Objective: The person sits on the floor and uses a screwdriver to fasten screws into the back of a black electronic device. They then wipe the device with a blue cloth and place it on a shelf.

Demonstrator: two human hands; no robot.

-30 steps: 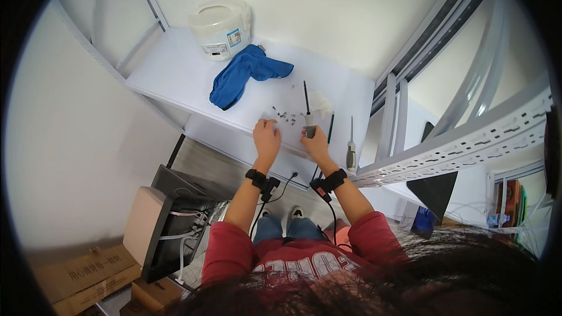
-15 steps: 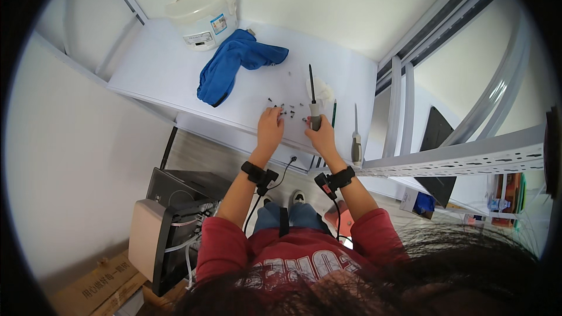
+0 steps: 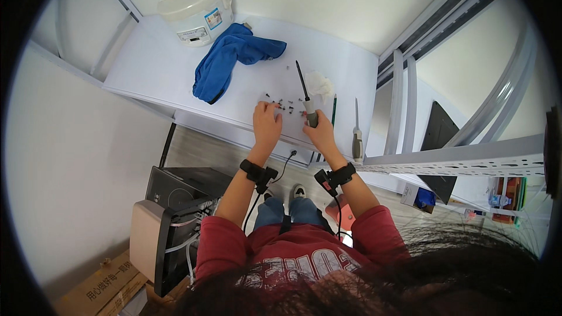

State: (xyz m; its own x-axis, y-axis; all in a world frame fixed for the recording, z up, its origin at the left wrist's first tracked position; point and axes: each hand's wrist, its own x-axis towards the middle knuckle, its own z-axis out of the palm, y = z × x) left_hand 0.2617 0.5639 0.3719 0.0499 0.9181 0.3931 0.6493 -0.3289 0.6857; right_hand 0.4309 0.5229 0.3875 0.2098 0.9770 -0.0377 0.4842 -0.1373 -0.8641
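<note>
My right hand is closed round the grey handle of a screwdriver, whose dark shaft points up and away, leaning slightly left. A small red item, too small to name, shows beside those fingers. My left hand rests at the table's front edge, fingers stretched forward and thumb apart, beside several small dark screws scattered on the white table. Whether its fingertips touch a screw is hard to make out. A second screwdriver with a grey-and-white handle lies to the right.
Behind the screws lie a crumpled white tissue and a dark green pencil-like stick. A blue cloth and a white rice cooker sit at the left back. A metal shelf frame borders the right side.
The screwdriver in my right hand has tilted left. My left hand has drawn slightly left, and its thumb has parted from the fingers.
</note>
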